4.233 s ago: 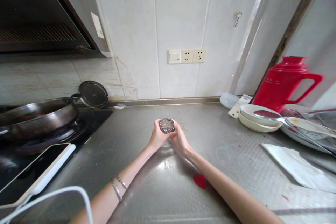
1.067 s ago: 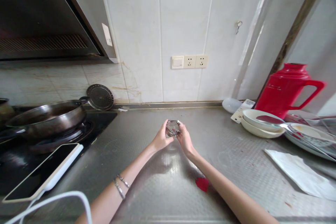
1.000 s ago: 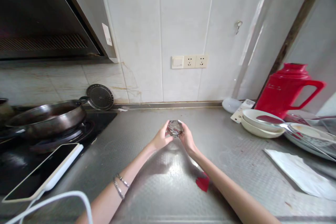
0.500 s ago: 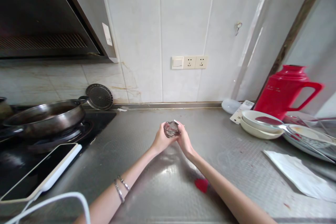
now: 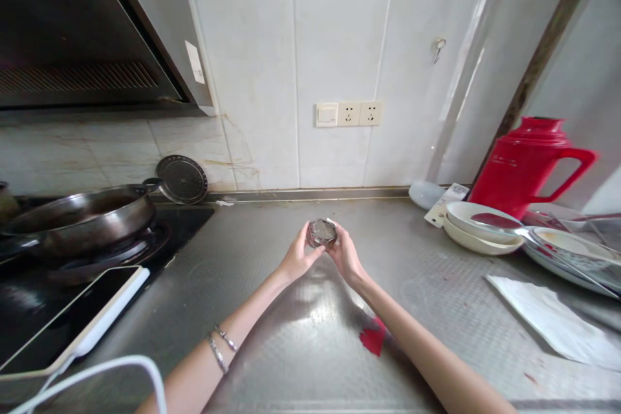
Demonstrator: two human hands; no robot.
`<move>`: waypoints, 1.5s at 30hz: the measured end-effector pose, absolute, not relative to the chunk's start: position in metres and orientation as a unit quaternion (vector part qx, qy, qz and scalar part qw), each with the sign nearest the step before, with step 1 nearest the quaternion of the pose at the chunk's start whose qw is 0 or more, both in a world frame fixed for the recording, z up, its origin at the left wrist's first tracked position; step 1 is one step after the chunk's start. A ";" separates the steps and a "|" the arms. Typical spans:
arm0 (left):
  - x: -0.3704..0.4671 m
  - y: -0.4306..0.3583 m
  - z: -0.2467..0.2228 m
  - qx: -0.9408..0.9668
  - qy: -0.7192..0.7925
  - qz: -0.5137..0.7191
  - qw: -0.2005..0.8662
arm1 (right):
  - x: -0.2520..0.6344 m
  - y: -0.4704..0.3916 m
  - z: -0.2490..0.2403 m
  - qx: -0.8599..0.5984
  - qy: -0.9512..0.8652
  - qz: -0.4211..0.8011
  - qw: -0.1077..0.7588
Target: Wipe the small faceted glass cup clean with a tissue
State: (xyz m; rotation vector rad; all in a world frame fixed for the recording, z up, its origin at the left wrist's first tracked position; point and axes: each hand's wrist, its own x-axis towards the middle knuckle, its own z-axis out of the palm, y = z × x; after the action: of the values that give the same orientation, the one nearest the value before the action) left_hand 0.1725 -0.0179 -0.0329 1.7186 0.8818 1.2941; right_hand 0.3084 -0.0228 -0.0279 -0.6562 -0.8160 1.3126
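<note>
A small round glass container (image 5: 322,231), clear and greyish, is held over the middle of the steel counter. My left hand (image 5: 298,257) grips its left side, thumb along the near edge. On the opposite side, my right hand (image 5: 347,259) has its fingers closed against the rim. The round face of the container points up toward me. Whether it is a cup, an ashtray or a jar I cannot make out. A red scrap (image 5: 372,337) lies on the counter beside my right forearm.
At left, a steel pan (image 5: 82,220) sits on the black stove, with a phone (image 5: 68,320) and white cable (image 5: 121,359) nearer me. Bowls (image 5: 478,242), a red thermos flask (image 5: 524,168) and a white paper sheet (image 5: 553,320) occupy the right. Sockets (image 5: 359,114) are on the tiled wall.
Both hands have shifted slightly up and to the right with the glass container. It has turned, so its round face shows more plainly. More of the red scrap is visible.
</note>
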 end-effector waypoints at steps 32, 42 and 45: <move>0.160 -0.002 -0.033 0.594 0.432 0.600 0.317 | 0.329 -0.035 -0.006 -0.436 -0.673 0.218 0.556; 0.167 -0.016 -0.037 0.714 0.274 0.418 0.489 | 0.351 -0.028 -0.001 -0.312 -0.800 0.218 0.464; 0.166 -0.018 -0.031 0.697 0.269 0.430 0.506 | 0.350 -0.032 0.002 -0.297 -0.819 0.216 0.440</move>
State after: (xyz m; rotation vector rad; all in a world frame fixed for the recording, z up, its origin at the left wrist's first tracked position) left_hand 0.1664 -0.0176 -0.0313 1.6816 0.6499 1.0381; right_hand 0.3504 -0.0316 0.0017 -0.7376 -2.0347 0.5359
